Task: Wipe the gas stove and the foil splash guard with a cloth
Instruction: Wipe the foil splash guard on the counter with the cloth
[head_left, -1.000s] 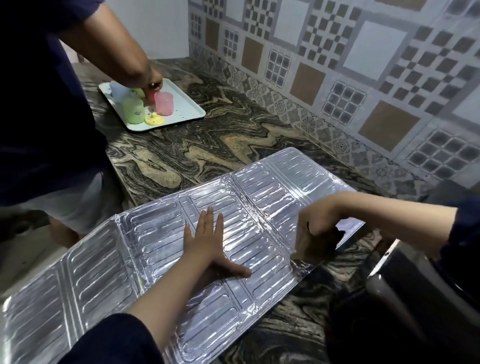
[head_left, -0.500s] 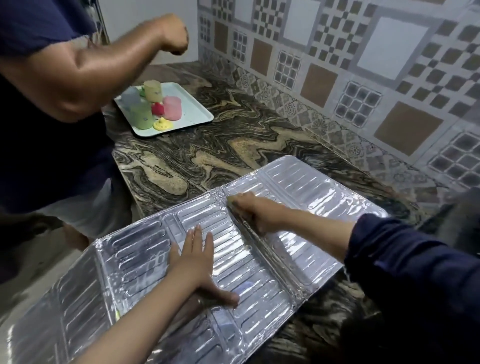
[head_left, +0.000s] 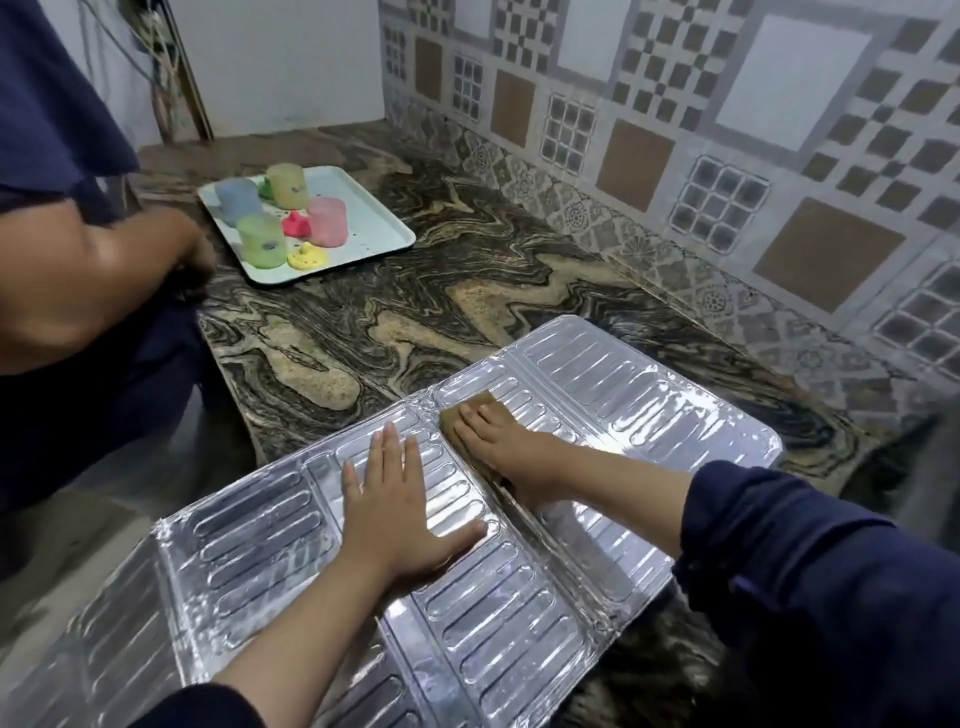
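The foil splash guard was laid flat and unfolded on the marbled tabletop, its near-left panels overhanging the edge. The left hand was kept where it had been a second before: spread palm-down, fingers straight, on the middle panel, pressing the foil flat and gripping nothing.

The change lay with the right hand. A second before, it had been at the guard's right edge with the brown cloth bunched in it; half a second before, it had already been carried across to the fold between the middle and right panels. At this moment it was seen a little further up that fold, near the guard's far edge, with fingers laid nearly straight over the cloth, which was pressed flat against the foil and showed beyond the fingertips. Whether the thumb was tucked round the cloth could not be told.

From this a wiping stroke along the crease was judged to be under way, with much of the guard probably still to be wiped. The gas stove was not clearly shown.

On the far left of the tabletop a white tray with coloured cups was seen, and beside it another person's arm.
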